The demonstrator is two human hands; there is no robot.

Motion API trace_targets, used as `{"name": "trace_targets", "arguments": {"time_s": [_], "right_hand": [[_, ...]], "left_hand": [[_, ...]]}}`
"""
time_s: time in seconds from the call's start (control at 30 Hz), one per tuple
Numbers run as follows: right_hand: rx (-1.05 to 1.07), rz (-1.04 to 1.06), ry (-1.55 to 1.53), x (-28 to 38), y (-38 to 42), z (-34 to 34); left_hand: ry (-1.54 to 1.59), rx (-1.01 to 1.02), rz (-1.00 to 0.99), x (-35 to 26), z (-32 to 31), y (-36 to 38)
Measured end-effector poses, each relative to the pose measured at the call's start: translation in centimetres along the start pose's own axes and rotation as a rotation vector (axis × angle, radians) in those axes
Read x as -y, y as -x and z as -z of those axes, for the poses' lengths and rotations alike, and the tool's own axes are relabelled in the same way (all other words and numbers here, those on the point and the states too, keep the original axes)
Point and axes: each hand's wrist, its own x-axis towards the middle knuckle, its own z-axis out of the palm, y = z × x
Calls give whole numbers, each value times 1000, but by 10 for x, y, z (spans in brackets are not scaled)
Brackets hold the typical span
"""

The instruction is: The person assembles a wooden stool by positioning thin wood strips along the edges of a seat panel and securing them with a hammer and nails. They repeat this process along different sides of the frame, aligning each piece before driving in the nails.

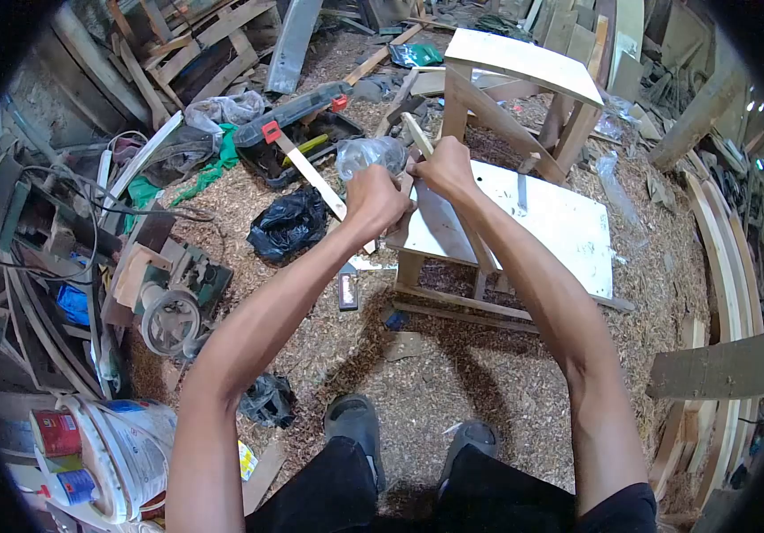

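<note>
- Standing on a floor of pale sawdust and wood shavings [453, 364], the person shows two grey shoes [357, 426] at the bottom of the view, with both bare arms stretched forward.
- At the lower left sits a white plastic bucket [128, 453], with small paint tins [57, 435] just beside it.
- A crumpled black plastic bag [288, 226] lies on the shavings left of the arms.
- The left hand [375, 200] is curled into a closed fist, fingers pressed together around a thin pale wooden slat [417, 135]; what else it may grip, I cannot tell.
- The right hand [444, 169] is likewise clenched on the same slat, touching the left hand, fingers wrapped tight.
- That slat rises just above the near edge of a white flat board [542, 226], which rests on a low wooden frame [471, 298].
- A clear plastic bottle [368, 154] lies just beyond the left hand.
- Farther off stand an unpainted wooden stool [524, 71] and an open dark tool case [297, 129].
</note>
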Motion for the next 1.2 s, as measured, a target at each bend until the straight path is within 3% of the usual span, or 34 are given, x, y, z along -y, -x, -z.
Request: {"name": "trace_targets", "arguments": {"time_s": [0.27, 0.33, 0.37, 0.43, 0.5, 0.57, 0.67, 0.77, 0.9, 0.97, 1.17, 1.2], "right_hand": [[-67, 79, 66, -1, -2, -1], [-99, 84, 82, 21, 9, 35], [-121, 100, 90, 31, 15, 57], [-41, -58, 147, 40, 18, 115], [-134, -85, 214, 21, 20, 164], [-61, -178, 210, -8, 23, 200], [-221, -303, 214, -86, 15, 194], [-122, -369, 7, -100, 37, 181], [-47, -425, -285, -109, 38, 164], [-31, -405, -576, -113, 35, 156], [-126, -420, -784, -113, 29, 141], [-83, -389, -694, -115, 27, 144]], "left_hand": [[26, 92, -7, -1, 5, -6], [34, 91, -39, -10, 10, -9], [12, -12, -72, -22, 14, -5], [37, -180, -359, -24, 1, -27], [165, -73, -408, -50, -1, -34], [289, 40, -458, -72, -11, -33], [353, 102, -541, -93, -33, -36], [355, 14, -701, -108, -50, -37], [489, -72, -767, -123, -65, -39], [488, -93, -764, -128, -64, -39], [621, -408, -749, -131, -37, -39], [619, -472, -733, -128, -31, -43]]}}
